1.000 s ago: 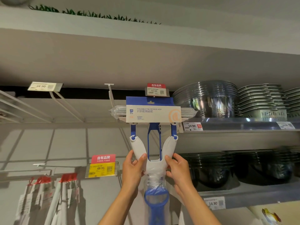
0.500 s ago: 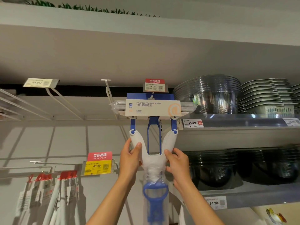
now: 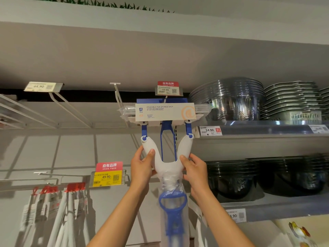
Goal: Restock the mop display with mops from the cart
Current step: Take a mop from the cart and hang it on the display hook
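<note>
I observe the foldable sponge mop (image 3: 167, 139), white Y-yoke, blue links, carded head at twelve o'clock under the 19.90 price tag (image 3: 168, 88). My left hand (image 3: 142, 166) and right hand (image 3: 195, 169) each grip a yoke arm.

mop yoke (image 3: 167, 164): smooth white plastic | label (image 3: 164, 112): matt card | bowls (image 3: 229, 98): glossy

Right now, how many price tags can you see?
6: a 44.90 tag upper left, 19.90 tag above the mop, yellow 49.90 tag lower left, 14.90 tag and an unreadable tag on the bowl shelf, partly hidden tag below.
</note>
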